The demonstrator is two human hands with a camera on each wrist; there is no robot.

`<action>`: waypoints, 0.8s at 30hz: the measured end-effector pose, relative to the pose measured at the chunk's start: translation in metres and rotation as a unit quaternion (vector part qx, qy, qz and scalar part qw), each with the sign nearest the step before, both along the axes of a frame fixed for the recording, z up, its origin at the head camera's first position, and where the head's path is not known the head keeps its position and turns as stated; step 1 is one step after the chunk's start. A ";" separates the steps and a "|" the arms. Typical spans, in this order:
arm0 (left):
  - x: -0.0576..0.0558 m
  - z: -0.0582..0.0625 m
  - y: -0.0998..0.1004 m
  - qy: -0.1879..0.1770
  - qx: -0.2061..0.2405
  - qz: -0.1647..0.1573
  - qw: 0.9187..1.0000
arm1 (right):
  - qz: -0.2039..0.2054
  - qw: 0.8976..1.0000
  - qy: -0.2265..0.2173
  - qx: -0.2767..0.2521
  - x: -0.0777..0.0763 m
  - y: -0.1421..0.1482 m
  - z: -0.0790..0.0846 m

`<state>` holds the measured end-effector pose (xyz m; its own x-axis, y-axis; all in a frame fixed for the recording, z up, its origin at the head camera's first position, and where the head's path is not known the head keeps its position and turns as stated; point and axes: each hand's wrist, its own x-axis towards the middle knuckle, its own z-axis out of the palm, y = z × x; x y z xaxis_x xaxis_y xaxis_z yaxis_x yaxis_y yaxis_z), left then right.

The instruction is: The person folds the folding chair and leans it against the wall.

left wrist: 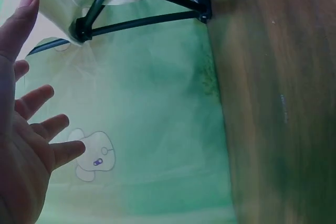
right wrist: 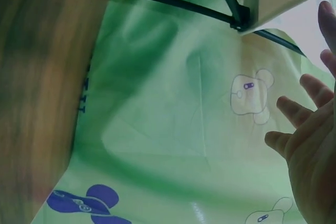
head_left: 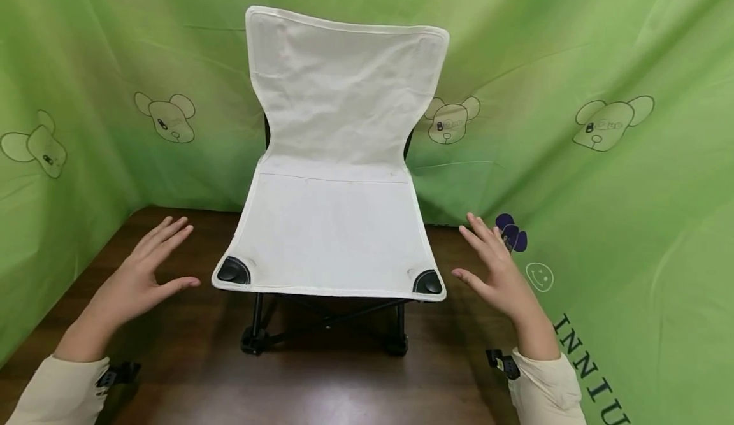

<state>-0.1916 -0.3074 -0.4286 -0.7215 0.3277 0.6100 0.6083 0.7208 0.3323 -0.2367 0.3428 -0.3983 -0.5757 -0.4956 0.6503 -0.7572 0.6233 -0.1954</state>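
A green printed fabric curtain (head_left: 648,221) forms the backdrop and side walls, creased and hanging around a dark wood-grain tabletop (head_left: 321,387). On that tabletop, in the middle, stands a white folding camp chair (head_left: 338,227), unfolded and upright, its fabric seat and backrest facing the person and its crossed black tube legs (head_left: 257,313) resting on round-edged feet. Cream sleeves, the left one (head_left: 60,390) and the right one (head_left: 547,390), reach in from the lower corners. The left hand (head_left: 137,278) is held beside the seat's front corner, fingers extended and thumb pointing toward the chair, holding nothing; the right hand (head_left: 499,278) mirrors it on the other side, likewise spread, unloaded and apart from the fabric. Outlined bear heads (head_left: 613,125) are printed across the curtain, each with a dark pill-shaped mark and small lettering that looks too faint to read with confidence. Large dark capitals reading "INNIU" (head_left: 585,364) run down the right side to the picture's edge. Near the right hand, and partly hidden by it, is a purple bear print (head_left: 510,232). Black corner patches, left (head_left: 234,271) and right (head_left: 427,281), reinforce the seat's front. Below the purple print sits a white smiley outline (head_left: 540,276).
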 end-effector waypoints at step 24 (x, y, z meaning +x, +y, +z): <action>0.021 0.029 0.047 0.182 0.125 -0.147 0.964 | 0.127 0.986 0.097 -0.058 0.035 -0.039 0.009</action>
<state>-0.1709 -0.2602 -0.3996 -0.3429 0.2940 0.8922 0.8830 0.4249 0.1994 -0.2016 0.3036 -0.3892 -0.3028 -0.5234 0.7965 -0.9158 0.3911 -0.0911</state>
